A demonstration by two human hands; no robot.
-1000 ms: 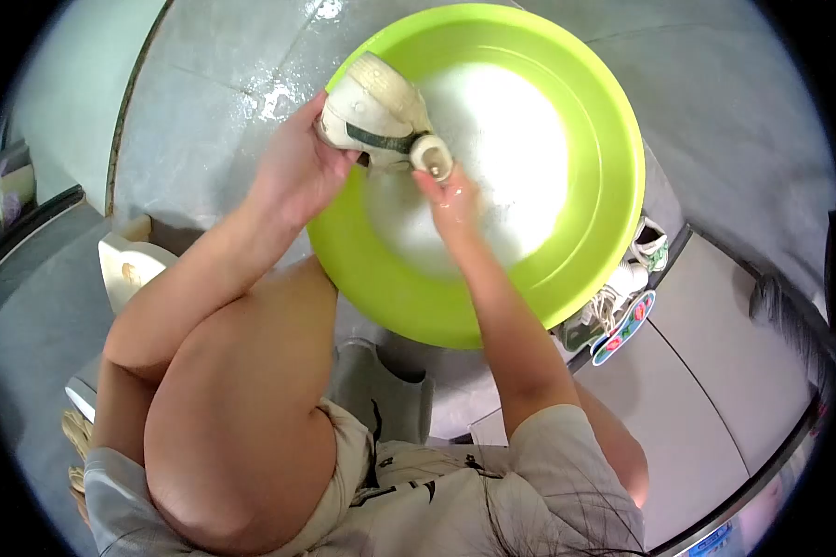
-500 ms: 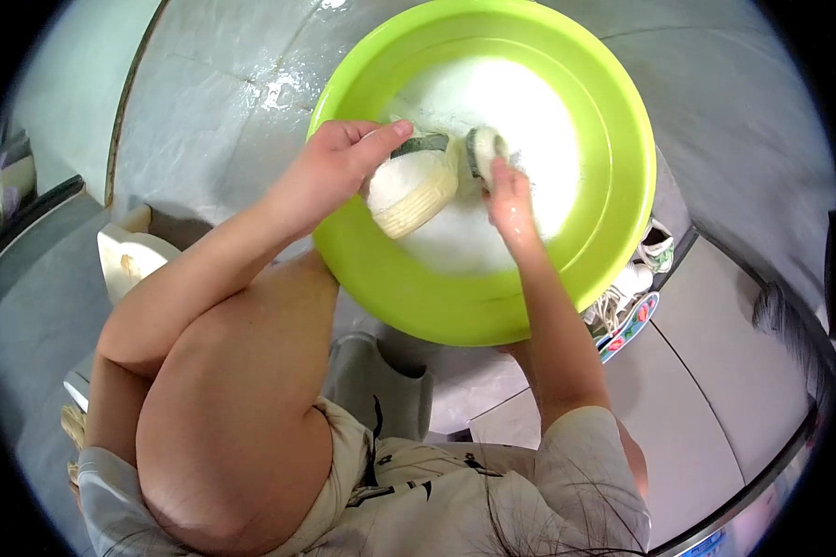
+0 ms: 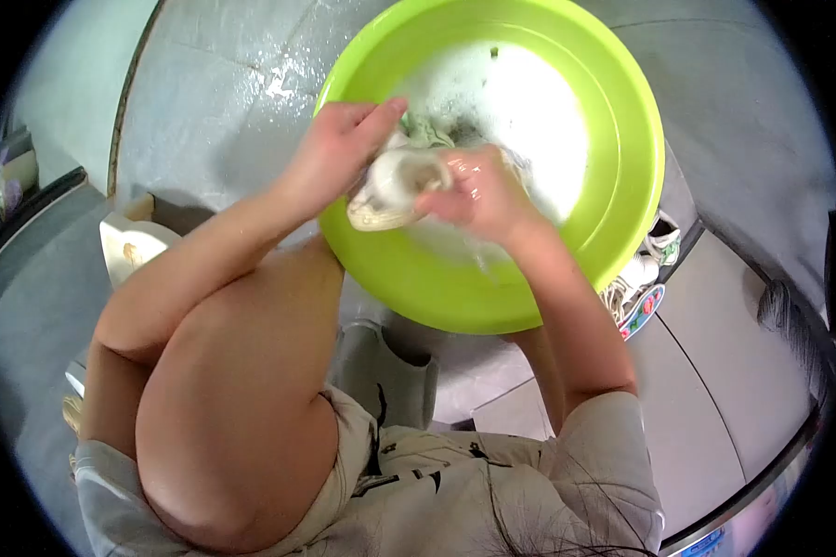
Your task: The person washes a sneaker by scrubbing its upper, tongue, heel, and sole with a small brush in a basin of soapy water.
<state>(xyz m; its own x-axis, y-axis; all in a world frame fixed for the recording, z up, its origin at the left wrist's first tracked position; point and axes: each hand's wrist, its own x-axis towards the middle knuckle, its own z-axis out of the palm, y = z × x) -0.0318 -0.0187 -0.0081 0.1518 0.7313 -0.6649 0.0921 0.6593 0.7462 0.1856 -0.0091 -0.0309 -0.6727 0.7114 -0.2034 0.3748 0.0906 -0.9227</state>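
A wet cream-white shoe (image 3: 381, 215) with pale green parts is held over the suds in a lime-green basin (image 3: 636, 139). My left hand (image 3: 339, 148) is closed on the shoe's left side, its thumb stretched along the top. My right hand (image 3: 483, 190), wet with foam, is closed around the shoe's right side at the rounded opening. Pale green fabric (image 3: 427, 133) shows just beyond the opening. Whether a sponge is also inside my right hand is hidden by the fingers.
White foam (image 3: 539, 111) covers the water, with a small dark speck (image 3: 494, 53) on it. Other shoes (image 3: 639, 274) stand right of the basin. A grey slipper (image 3: 381, 376) is below it. A white plastic object (image 3: 135, 246) stands at left. The tiled floor (image 3: 274, 84) is wet.
My right hand has moved left from above the suds, where it held a white and dark green sponge-like piece, onto the shoe. The shoe has turned and its opening now faces up.
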